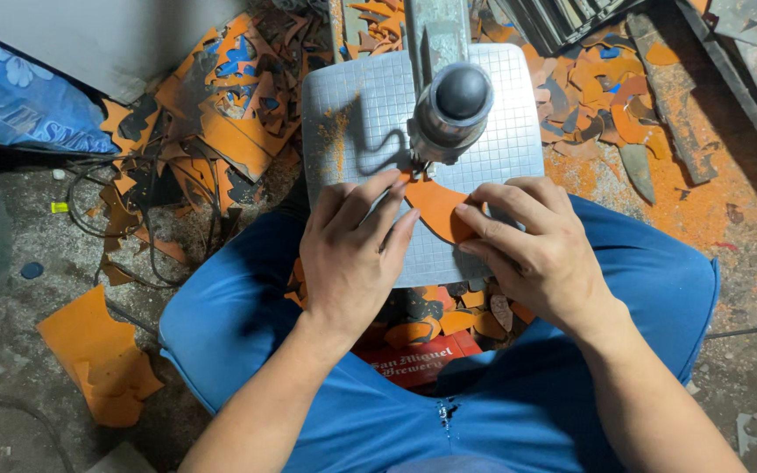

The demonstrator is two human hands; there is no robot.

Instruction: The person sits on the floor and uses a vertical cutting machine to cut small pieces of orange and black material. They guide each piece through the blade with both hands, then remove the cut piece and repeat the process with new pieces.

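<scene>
A curved orange piece of sheet material (438, 208) lies flat on the gridded metal table (370, 105) of a small cutting machine. My left hand (352, 254) presses on its left side with fingers spread. My right hand (532, 250) pinches its right edge with the fingertips. The machine's round dark head (456, 103) stands just behind the piece, above its far tip. Both forearms reach in from below, over my knees in blue trousers.
Orange and dark offcuts are heaped left of the machine (221, 114) and behind it on the right (589, 96). More scraps lie between my knees on a red crate (418, 361). An orange sheet (98, 355) lies on the floor at left. Cables (102, 210) trail nearby.
</scene>
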